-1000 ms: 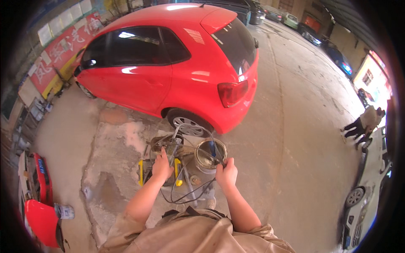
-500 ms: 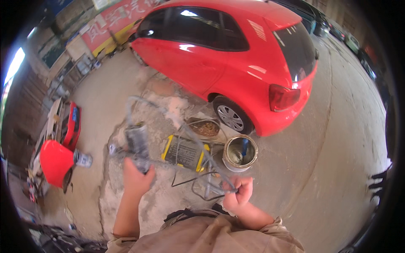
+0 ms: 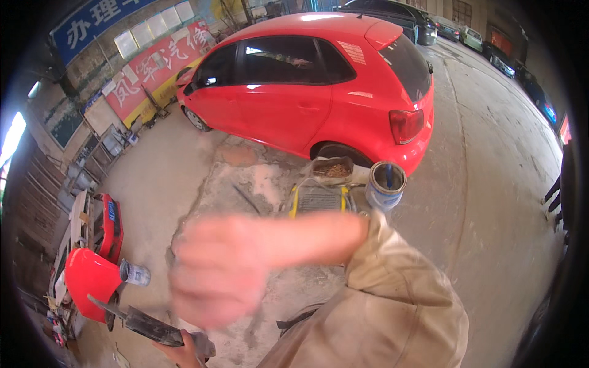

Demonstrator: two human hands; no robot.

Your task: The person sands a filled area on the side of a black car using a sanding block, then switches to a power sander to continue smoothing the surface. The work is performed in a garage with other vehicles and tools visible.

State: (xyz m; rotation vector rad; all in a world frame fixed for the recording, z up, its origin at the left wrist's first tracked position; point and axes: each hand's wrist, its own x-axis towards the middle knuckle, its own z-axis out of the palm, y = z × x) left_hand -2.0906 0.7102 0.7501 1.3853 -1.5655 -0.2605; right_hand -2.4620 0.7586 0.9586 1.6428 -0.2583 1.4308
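Note:
At the lower left my left hand (image 3: 184,352) is closed around a dark handheld tool (image 3: 150,325) with a long body and a narrow end pointing left. Its exact kind is unclear. Across the front of my body reaches my right forearm, and my right hand (image 3: 221,270) is a motion blur above the tool. Whether its fingers grip anything cannot be made out. Behind the forearm lies a yellow-and-black box (image 3: 319,199), partly hidden. Beside it stands a metal tin (image 3: 384,199) with a blue-handled item inside.
A red hatchback (image 3: 276,116) stands just ahead, near a pan of brown bits (image 3: 333,168). On the left are a red body panel (image 3: 89,282), a small tin (image 3: 138,275) and a red bumper (image 3: 110,227). Other cars (image 3: 472,40) are parked at the far right.
My right hand has swung left across my body from the right, where it held a grey cable. My left hand has lowered with the tool, which is now tilted. The view has shifted.

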